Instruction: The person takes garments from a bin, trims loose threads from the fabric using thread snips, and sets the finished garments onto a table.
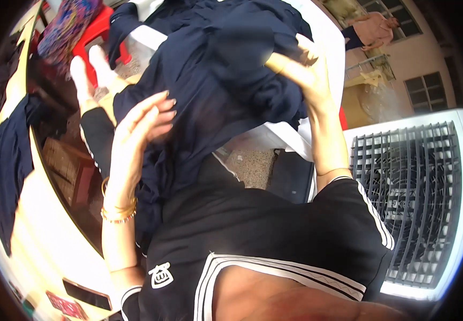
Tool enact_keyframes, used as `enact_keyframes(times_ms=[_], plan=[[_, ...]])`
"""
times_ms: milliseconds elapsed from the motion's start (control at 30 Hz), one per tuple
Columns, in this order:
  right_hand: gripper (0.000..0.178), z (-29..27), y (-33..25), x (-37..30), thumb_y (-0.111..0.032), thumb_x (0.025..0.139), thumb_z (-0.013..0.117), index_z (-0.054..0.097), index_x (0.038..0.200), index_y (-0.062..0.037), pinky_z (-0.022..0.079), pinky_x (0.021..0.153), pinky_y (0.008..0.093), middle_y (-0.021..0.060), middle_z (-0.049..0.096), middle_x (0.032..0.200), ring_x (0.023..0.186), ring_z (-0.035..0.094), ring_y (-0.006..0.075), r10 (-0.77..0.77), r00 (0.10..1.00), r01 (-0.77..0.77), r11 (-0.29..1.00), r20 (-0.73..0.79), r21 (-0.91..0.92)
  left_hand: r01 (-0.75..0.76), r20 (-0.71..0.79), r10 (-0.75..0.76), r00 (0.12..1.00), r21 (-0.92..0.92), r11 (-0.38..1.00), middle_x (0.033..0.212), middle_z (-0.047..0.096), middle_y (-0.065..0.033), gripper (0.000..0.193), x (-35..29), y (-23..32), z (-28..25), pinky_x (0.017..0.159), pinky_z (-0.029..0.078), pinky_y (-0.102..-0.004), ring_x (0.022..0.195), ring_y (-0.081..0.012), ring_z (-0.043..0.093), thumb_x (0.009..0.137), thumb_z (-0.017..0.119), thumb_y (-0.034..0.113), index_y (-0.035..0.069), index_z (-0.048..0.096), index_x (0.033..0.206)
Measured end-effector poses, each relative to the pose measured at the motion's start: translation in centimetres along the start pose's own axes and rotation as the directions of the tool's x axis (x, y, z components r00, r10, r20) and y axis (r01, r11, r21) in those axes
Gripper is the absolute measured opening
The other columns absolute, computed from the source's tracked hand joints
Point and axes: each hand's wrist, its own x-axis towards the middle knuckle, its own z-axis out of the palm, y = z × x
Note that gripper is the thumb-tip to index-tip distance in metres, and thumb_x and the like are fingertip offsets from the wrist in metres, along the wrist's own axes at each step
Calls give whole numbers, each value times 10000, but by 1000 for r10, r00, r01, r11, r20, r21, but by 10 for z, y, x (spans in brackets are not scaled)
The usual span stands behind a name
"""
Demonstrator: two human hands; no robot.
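A large heap of navy cloth, possibly a garment, spreads over a white surface and hangs down toward my lap. My left hand, with bracelets at the wrist, is raised at the cloth's left side. Its fingers are extended and slightly bent, and nothing shows in them. At the right edge of the heap is my right hand. Its thumb lies against the cloth and its other fingers curl over a fold, partly hidden by it.
A grilled white air cooler stands on the right. To the left is a pale table with another navy cloth, a dark phone and a red packet. Behind are a red plastic stool and a person.
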Motion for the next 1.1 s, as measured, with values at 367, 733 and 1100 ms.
enact_keyframes(times_ms=[367, 733, 1100], plan=[[342, 176, -4, -44, -85, 652, 851, 619, 889, -2, 474, 565, 316, 111, 588, 743, 642, 607, 271, -481, 713, 486, 864, 510, 134, -463, -266, 406, 875, -207, 862, 1425, 499, -126, 522, -66, 15, -38, 1064, 455, -375, 1263, -256, 543, 1021, 500, 286, -10, 412, 1441], [340, 260, 56, -77, -197, 744, 822, 626, 942, -3, 497, 570, 347, 147, 628, 794, 646, 644, 269, -305, 685, 423, 906, 662, -21, -278, -537, -17, 843, -463, 842, 1039, 713, -66, 247, -115, 1, -90, 878, 541, -289, 946, -150, 684, 977, 624, 222, 9, 665, 1095], [425, 224, 71, -38, -239, 758, 822, 698, 1142, -107, 500, 604, 270, 61, 666, 884, 677, 628, 172, 35, 698, 87, 987, 716, -132, 23, -738, 73, 671, 120, 993, 1091, 673, -68, 358, -142, -58, -109, 961, 443, -207, 1050, -103, 619, 885, 704, 102, -11, 591, 1206]])
